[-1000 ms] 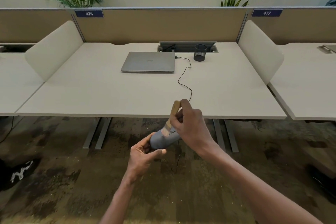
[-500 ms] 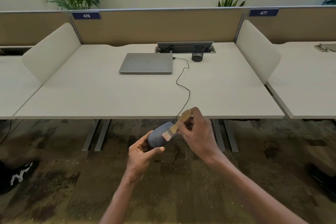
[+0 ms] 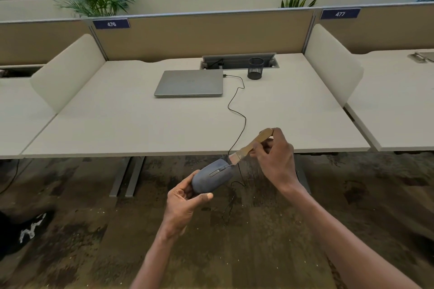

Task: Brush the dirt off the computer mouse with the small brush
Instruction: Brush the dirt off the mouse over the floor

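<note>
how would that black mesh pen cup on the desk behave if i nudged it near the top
The mesh pen cup looks empty and see-through, so it is probably light and would slide or tip easily. It stands upright on a flat base on the smooth desk; once tipped, its round wall would likely let it roll.

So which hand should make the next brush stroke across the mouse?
Right hand: it holds the small brush, bristles at the mouse front. Left hand only cradles the mouse.
</note>
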Motion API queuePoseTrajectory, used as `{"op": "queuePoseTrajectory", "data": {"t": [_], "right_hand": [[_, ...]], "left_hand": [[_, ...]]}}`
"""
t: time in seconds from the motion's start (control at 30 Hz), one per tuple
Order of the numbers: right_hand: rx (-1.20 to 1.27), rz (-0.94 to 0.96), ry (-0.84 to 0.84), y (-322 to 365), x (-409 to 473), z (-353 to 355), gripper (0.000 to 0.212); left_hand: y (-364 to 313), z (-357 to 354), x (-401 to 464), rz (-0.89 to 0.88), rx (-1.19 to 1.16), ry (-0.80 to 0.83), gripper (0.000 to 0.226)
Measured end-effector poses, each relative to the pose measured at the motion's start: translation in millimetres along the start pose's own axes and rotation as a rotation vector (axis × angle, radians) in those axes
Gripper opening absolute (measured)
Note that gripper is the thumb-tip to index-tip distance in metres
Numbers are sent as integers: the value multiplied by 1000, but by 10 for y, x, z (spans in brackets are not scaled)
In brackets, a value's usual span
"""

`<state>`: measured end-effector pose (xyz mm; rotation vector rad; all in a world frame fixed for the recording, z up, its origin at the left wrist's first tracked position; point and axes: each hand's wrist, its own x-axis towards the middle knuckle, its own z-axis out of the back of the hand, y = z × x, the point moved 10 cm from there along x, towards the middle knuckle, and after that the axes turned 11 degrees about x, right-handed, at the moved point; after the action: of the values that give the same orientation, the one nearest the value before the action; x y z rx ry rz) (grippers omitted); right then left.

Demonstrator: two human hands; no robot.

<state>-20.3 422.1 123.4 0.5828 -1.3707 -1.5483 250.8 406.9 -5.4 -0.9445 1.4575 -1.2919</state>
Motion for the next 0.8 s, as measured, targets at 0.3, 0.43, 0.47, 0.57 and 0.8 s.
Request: {"op": "queuePoseTrajectory", "data": {"t": [0.3, 0.43, 0.47, 0.57, 0.8], "right_hand": [[-124, 18, 131, 41, 124, -191, 30], [-148, 49, 113, 102, 163, -207, 28], [-135, 62, 120, 139, 169, -238, 29], [-87, 73, 161, 236, 184, -368, 31], [-167, -28, 176, 137, 250, -445, 24]], "left_hand": [[-21, -18, -12, 9, 34, 43, 86], [-16, -4, -27, 5, 40, 44, 84], [-20, -5, -30, 5, 42, 47, 84], [-37, -23, -31, 8, 42, 61, 83], [2, 23, -27, 7, 46, 73, 84]]}}
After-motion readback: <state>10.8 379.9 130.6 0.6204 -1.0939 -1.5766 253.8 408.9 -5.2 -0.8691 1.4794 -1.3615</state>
